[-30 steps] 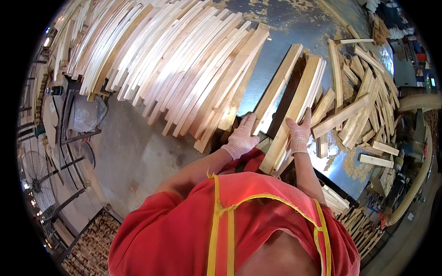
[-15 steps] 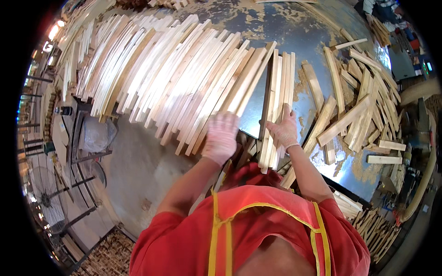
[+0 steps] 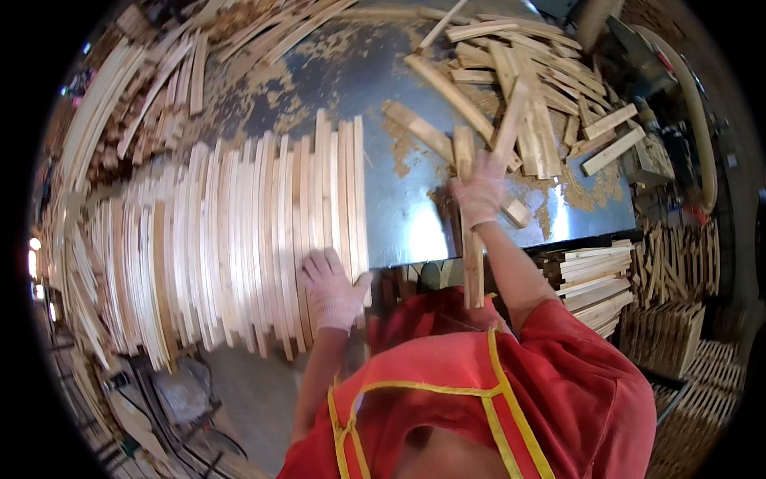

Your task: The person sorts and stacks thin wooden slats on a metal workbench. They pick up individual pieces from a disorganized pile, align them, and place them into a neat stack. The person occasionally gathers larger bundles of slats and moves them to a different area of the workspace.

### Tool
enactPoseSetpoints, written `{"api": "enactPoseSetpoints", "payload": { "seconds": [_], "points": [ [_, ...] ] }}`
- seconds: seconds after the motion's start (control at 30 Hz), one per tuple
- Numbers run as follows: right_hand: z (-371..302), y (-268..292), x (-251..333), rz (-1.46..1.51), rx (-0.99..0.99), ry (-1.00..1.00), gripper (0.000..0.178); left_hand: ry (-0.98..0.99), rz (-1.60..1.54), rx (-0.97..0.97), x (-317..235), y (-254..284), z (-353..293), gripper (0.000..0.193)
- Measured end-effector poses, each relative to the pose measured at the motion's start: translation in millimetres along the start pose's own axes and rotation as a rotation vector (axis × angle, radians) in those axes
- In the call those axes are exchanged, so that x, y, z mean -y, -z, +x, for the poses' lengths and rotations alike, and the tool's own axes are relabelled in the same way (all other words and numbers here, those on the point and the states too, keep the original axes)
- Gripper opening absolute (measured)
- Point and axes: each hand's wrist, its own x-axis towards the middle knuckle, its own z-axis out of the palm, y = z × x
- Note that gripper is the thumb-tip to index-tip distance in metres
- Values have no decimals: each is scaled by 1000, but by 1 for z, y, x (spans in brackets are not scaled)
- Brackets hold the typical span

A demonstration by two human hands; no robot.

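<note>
A long row of pale wooden strips (image 3: 239,239) lies side by side on the metal table. My left hand (image 3: 331,294), in a light knit glove, rests flat over the near part of the row's right end, fingers spread and thumb out along the last strip. To the right, my gloved right hand (image 3: 482,191) is closed over a separate wooden strip (image 3: 473,259), its thumb across to the left side. That strip points away from me, and its near end overhangs the table edge close to my apron. Part of it is hidden under the hand.
A jumbled heap of wooden pieces (image 3: 531,104) covers the table's far right. Sawdust is scattered over the metal tabletop (image 3: 407,227). More strips (image 3: 171,104) are piled at the far left. Stacked wood (image 3: 594,283) stands below the table's right edge.
The view has turned to the right. The strips that were by my right hand now appear against the row's end. My left hand lies on them, and my right hand has moved to another strip.
</note>
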Motion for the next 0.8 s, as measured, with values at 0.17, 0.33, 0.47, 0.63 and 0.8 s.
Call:
{"api": "enactPoseSetpoints", "payload": {
  "seconds": [0.17,0.33,0.47,0.63,0.8],
  "points": [
    [40,-11,-80,285,95,-403,78,-26,40,74,-9,14,8,105],
    [-50,-22,-11,1046,166,-272,79,13,108,186,-6,16,13,103],
    [-104,-62,57,802,823,171,65,-69,76,101,-19,6,33,99],
    [-59,-9,21,493,401,90,45,-116,119,127,-47,-1,45,98],
    [-51,-16,-49,294,353,-197,73,-106,117,92,-59,-4,49,99]
  ]
}}
